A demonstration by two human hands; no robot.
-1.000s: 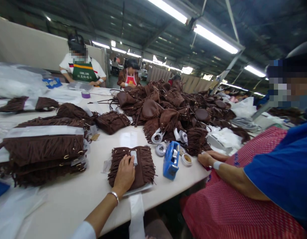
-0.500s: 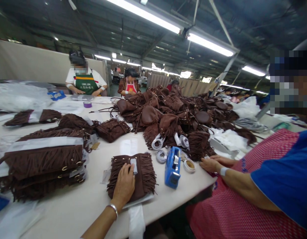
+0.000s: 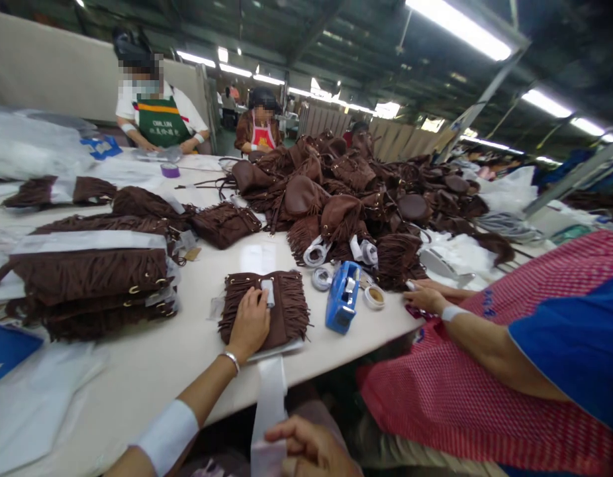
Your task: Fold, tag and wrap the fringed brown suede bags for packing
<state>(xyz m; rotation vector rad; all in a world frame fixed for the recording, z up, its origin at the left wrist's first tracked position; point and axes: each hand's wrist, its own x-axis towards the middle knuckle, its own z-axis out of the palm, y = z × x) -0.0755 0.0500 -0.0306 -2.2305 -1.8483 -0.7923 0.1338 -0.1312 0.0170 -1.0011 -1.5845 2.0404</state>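
One white strip (image 3: 269,391), lengthwise from fringed bag (image 3: 286,308) toward right hand (image 3: 311,450)

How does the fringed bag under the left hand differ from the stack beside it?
The fringed bag lies single, the left hand pressed on it; the stack holds several, untouched. A white strip hangs from the bag's near edge to the right hand; the stack's white band lies across its top. Both are brown, fringed.

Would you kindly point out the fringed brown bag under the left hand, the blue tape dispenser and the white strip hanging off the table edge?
fringed brown bag (image 3: 289,311): head view, its right-hand fringe.
blue tape dispenser (image 3: 339,308): head view, its blue side.
white strip (image 3: 270,397): head view, its hanging middle.
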